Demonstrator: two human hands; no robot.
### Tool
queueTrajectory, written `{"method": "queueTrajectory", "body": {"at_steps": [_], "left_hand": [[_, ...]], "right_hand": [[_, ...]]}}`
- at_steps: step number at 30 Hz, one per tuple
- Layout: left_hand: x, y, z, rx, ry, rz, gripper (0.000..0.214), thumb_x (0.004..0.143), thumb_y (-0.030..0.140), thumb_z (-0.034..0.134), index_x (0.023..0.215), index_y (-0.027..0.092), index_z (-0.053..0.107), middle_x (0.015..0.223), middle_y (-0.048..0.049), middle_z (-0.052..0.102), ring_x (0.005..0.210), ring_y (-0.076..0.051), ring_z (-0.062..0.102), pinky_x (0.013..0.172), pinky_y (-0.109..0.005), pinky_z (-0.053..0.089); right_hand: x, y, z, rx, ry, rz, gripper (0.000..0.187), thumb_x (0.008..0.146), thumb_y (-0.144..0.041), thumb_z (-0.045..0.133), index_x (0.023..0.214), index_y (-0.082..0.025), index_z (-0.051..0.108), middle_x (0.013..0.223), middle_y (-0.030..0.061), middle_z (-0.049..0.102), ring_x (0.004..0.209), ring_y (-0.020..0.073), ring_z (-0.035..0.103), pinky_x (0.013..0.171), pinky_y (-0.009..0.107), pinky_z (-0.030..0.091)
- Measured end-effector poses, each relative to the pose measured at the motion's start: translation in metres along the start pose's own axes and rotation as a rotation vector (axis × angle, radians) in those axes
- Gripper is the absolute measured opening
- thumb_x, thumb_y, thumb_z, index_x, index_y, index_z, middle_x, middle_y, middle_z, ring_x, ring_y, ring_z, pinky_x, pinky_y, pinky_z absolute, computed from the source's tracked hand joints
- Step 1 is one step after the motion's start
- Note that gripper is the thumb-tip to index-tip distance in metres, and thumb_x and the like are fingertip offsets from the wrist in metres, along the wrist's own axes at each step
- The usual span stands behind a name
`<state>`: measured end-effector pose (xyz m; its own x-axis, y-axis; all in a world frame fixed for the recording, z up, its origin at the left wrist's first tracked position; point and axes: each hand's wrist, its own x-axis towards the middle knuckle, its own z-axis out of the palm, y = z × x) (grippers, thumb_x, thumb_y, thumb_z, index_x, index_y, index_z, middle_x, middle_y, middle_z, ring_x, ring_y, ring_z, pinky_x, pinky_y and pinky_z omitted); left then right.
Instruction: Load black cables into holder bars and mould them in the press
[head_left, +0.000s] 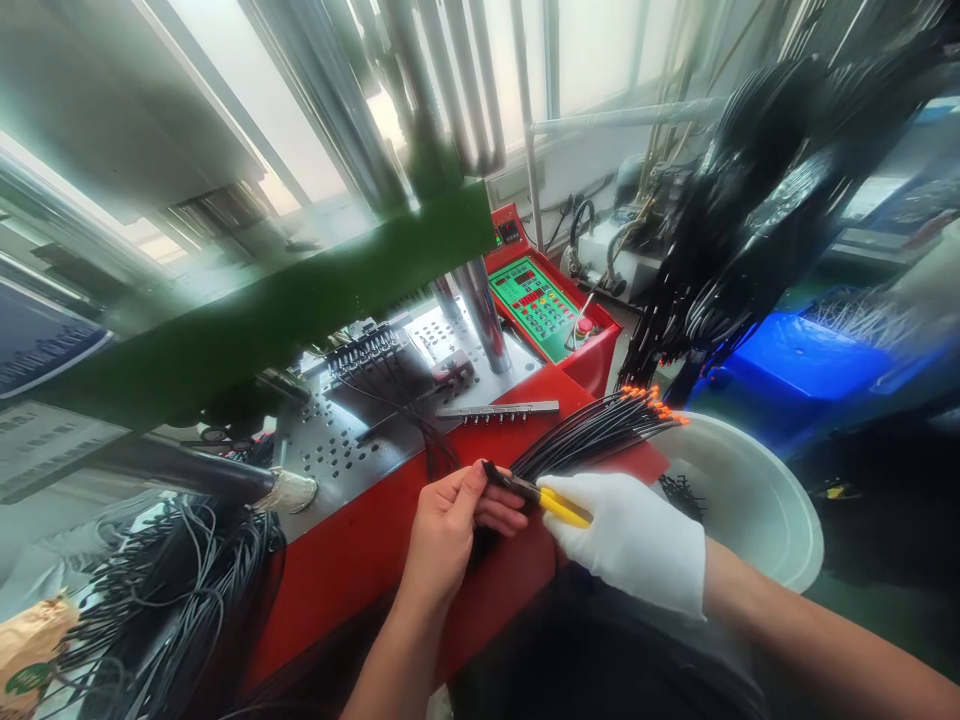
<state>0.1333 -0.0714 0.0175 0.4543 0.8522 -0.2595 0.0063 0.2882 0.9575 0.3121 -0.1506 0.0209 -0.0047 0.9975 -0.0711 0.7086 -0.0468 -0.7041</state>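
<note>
1. green paint covers the broad beam (300, 300) of a machine, slanting above and beyond both hands.
2. red worktop (352, 560) runs beneath the hands, with a perforated metal plate (330, 450) ahead of the left one.
3. black cables (765, 200) hang in thick, blurred bunches, well beyond the right hand and off to its right.
4. blue bin (810, 350) stands below those, farther right than the gloved hand.
5. white tub (802, 520) sits just past the right hand, on its outer side.
6. cable heap (180, 590), dark and tangled, lies well to the left of the left hand.
7. red-cased control panel (544, 305), green-faced, is ahead of the hands.
8. orange-tipped bundle (592, 430) of black cables lies just beyond the right hand.
9. right hand (630, 540), white-gloved, is curled closed around pliers.
10. left hand (454, 505), bare, pinches a dark piece between thumb and fingers, the others loosely bent.
11. metal bar (510, 410) with small pins rests ahead of the hands.
12. pliers (551, 500), yellow-handled, point from the right hand toward the left; whether their jaws grip anything, i cannot tell.
13. dark piece (493, 474) is at the left fingertips, by the pliers' nose.
</note>
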Motion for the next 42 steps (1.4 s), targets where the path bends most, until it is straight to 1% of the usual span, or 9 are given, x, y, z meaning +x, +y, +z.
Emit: {"method": "queueTrajectory", "body": {"at_steps": [4, 6, 10, 13, 15, 20, 26, 33, 42], "left_hand": [[-0.001, 0.003, 0.000, 0.084, -0.022, 0.015, 0.032, 0.091, 0.036, 0.052, 0.100, 0.009, 0.065, 0.084, -0.0131, 0.071, 0.073, -0.024, 0.070, 0.057, -0.030, 0.056], [-0.001, 0.003, 0.002, 0.126, -0.034, 0.027, 0.032, 0.092, 0.037, 0.050, 0.102, 0.010, 0.065, 0.085, -0.0123, 0.071, 0.074, -0.024, 0.070, 0.059, -0.031, 0.057], [-0.004, -0.002, 0.010, 0.243, 0.062, 0.142, 0.031, 0.092, 0.036, 0.050, 0.103, 0.011, 0.064, 0.085, -0.0105, 0.072, 0.078, -0.023, 0.070, 0.064, -0.031, 0.057], [-0.006, -0.006, 0.017, 0.287, 0.142, 0.239, 0.031, 0.092, 0.035, 0.050, 0.108, 0.011, 0.063, 0.084, -0.0089, 0.072, 0.077, -0.022, 0.070, 0.067, -0.031, 0.057], [-0.006, -0.007, 0.019, 0.259, 0.158, 0.239, 0.032, 0.092, 0.035, 0.050, 0.109, 0.011, 0.062, 0.084, -0.0089, 0.072, 0.077, -0.022, 0.070, 0.066, -0.031, 0.058], [-0.006, -0.008, 0.017, 0.210, 0.199, 0.112, 0.035, 0.090, 0.041, 0.053, 0.094, 0.009, 0.068, 0.084, -0.0117, 0.072, 0.081, -0.025, 0.070, 0.064, -0.031, 0.058], [-0.007, -0.012, 0.008, 0.114, 0.113, 0.082, 0.032, 0.091, 0.038, 0.052, 0.092, 0.010, 0.068, 0.098, -0.0143, 0.071, 0.089, -0.026, 0.069, 0.065, -0.031, 0.058], [-0.008, -0.004, 0.005, 0.117, 0.023, 0.090, 0.030, 0.092, 0.036, 0.050, 0.100, 0.010, 0.065, 0.091, -0.0130, 0.071, 0.082, -0.025, 0.070, 0.063, -0.031, 0.057], [-0.010, 0.005, 0.007, 0.120, 0.003, 0.100, 0.030, 0.090, 0.034, 0.053, 0.098, 0.008, 0.065, 0.086, -0.0139, 0.072, 0.075, -0.026, 0.070, 0.060, -0.032, 0.057]], "right_hand": [[-0.002, 0.002, 0.008, -0.174, 0.182, -0.009, 0.037, 0.080, -0.033, 0.056, 0.117, -0.026, 0.059, 0.093, 0.0041, 0.065, 0.083, 0.0225, 0.062, 0.070, 0.031, 0.043], [-0.002, 0.003, 0.012, -0.223, 0.216, 0.006, 0.039, 0.080, -0.032, 0.056, 0.118, -0.023, 0.059, 0.094, 0.0068, 0.064, 0.084, 0.0244, 0.061, 0.069, 0.032, 0.043], [0.003, 0.002, 0.011, 0.101, 0.064, 0.066, 0.021, 0.084, -0.029, 0.050, 0.096, -0.021, 0.066, 0.082, 0.0034, 0.065, 0.076, 0.0183, 0.061, 0.068, 0.027, 0.043], [0.007, 0.000, 0.004, 0.397, -0.117, 0.090, 0.020, 0.086, -0.029, 0.047, 0.082, -0.019, 0.063, 0.076, 0.0005, 0.064, 0.072, 0.0157, 0.058, 0.063, 0.024, 0.042], [0.007, -0.001, 0.002, 0.465, -0.166, 0.101, 0.020, 0.085, -0.030, 0.047, 0.080, -0.018, 0.062, 0.073, 0.0001, 0.063, 0.069, 0.0152, 0.057, 0.060, 0.024, 0.041], [0.001, -0.001, 0.011, 0.239, 0.044, 0.056, 0.017, 0.084, -0.030, 0.051, 0.093, -0.022, 0.063, 0.086, 0.0009, 0.066, 0.077, 0.0176, 0.060, 0.072, 0.028, 0.044], [-0.005, 0.001, 0.011, -0.167, 0.216, -0.015, 0.044, 0.081, -0.033, 0.055, 0.124, -0.021, 0.054, 0.097, 0.0071, 0.062, 0.089, 0.0243, 0.059, 0.078, 0.035, 0.045], [-0.004, 0.006, 0.004, -0.314, 0.219, -0.107, 0.052, 0.082, -0.030, 0.054, 0.132, -0.017, 0.048, 0.096, 0.0100, 0.058, 0.091, 0.0253, 0.056, 0.083, 0.038, 0.044], [-0.001, 0.008, -0.002, -0.264, 0.161, -0.106, 0.045, 0.083, -0.031, 0.053, 0.127, -0.021, 0.054, 0.087, 0.0054, 0.062, 0.076, 0.0226, 0.060, 0.069, 0.035, 0.046]]}}
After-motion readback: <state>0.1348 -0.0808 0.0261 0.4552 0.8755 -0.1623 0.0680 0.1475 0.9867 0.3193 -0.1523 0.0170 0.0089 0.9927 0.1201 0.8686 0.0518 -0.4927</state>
